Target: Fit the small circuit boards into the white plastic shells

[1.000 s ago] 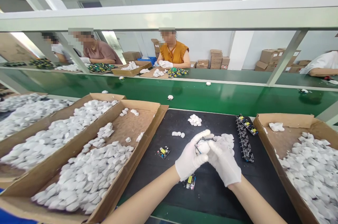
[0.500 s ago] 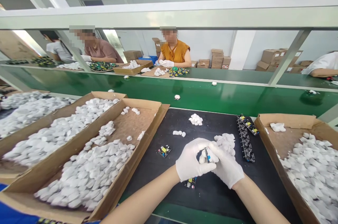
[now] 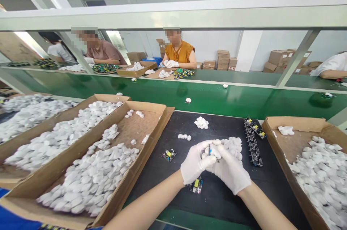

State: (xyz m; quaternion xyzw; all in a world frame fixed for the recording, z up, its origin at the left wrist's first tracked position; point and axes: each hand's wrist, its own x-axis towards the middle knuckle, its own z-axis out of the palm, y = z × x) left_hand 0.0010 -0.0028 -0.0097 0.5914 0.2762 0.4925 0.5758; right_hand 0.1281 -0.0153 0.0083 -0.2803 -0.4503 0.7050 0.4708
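My left hand (image 3: 195,162) and my right hand (image 3: 232,167), both in white gloves, meet over the black mat (image 3: 217,201). Between their fingers they grip a small circuit board with white putty (image 3: 213,151) on it; its edge and a blue part show. Just behind my right hand is a pile of white lumps (image 3: 233,147). One circuit board (image 3: 169,154) lies left of my hands, and another (image 3: 197,185) lies below them. Farther back are a small white heap (image 3: 201,122) and a short row of lumps (image 3: 184,137).
Cardboard trays (image 3: 151,147) of white lumps stand at the left, another tray (image 3: 300,123) at the right. Stacked boards (image 3: 253,147) lie beside it. Beyond runs a green conveyor (image 3: 157,94) carrying small pieces. People sit across, one in an orange top (image 3: 180,54).
The held board has turned and shifted slightly left between my hands, and my left fingers have closed in. Pieces on the green conveyor have moved to the right.
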